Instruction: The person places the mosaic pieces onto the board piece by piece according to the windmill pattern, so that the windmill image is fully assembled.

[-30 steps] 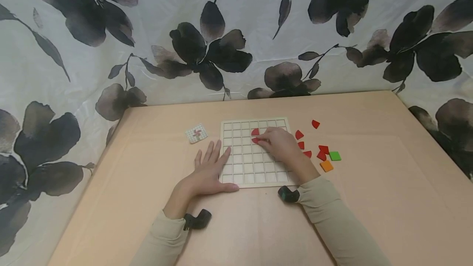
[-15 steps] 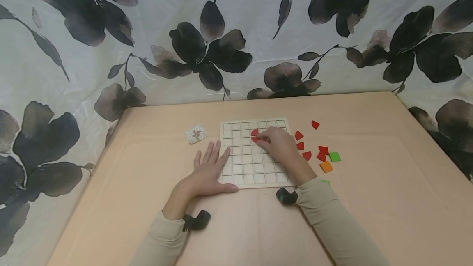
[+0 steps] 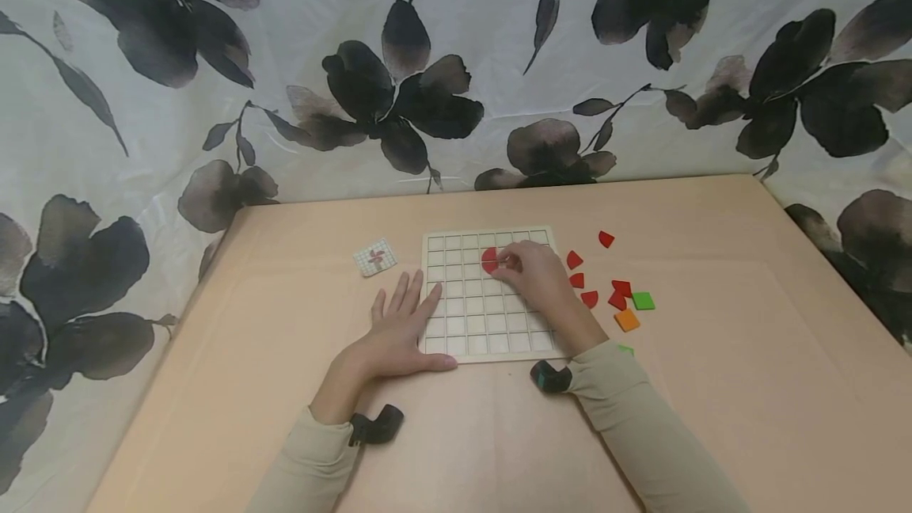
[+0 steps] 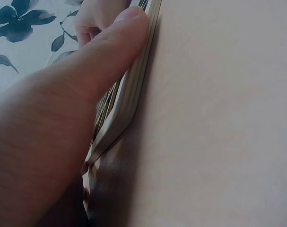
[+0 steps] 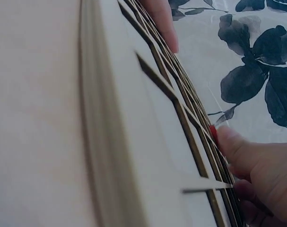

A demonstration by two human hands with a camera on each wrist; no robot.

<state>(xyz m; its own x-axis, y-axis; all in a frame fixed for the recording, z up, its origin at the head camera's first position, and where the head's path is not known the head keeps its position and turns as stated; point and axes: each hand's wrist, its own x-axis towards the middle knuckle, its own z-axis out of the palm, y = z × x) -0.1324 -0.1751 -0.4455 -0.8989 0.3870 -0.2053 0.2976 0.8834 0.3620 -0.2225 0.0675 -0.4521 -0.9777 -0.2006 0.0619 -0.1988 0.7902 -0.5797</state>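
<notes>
A white grid board [image 3: 466,307] with raised cell lines lies on the table. Two red quarter-round tiles [image 3: 488,260] sit together in its upper middle cells, forming a left half-disc. My right hand [image 3: 534,275] reaches over the board from the right, thumb and index fingertips pinching at the tiles' right edge. In the right wrist view, a bit of red tile [image 5: 213,130] shows at the thumb tip, the rest hidden. My left hand [image 3: 399,331] lies spread at the board's lower left; its thumb [image 4: 119,42] rests along the near edge in the left wrist view.
A small pattern card [image 3: 374,257] lies left of the board. To the right are several loose red tiles [image 3: 606,239], an orange square tile [image 3: 627,320] and a green one [image 3: 644,301]. Another green piece [image 3: 625,350] is partly behind the right sleeve. Floral fabric hangs behind the table.
The lower red tile has moved up against the upper one, closing the gap between them. My right fingertips have shifted slightly up. The left hand has stayed in place.
</notes>
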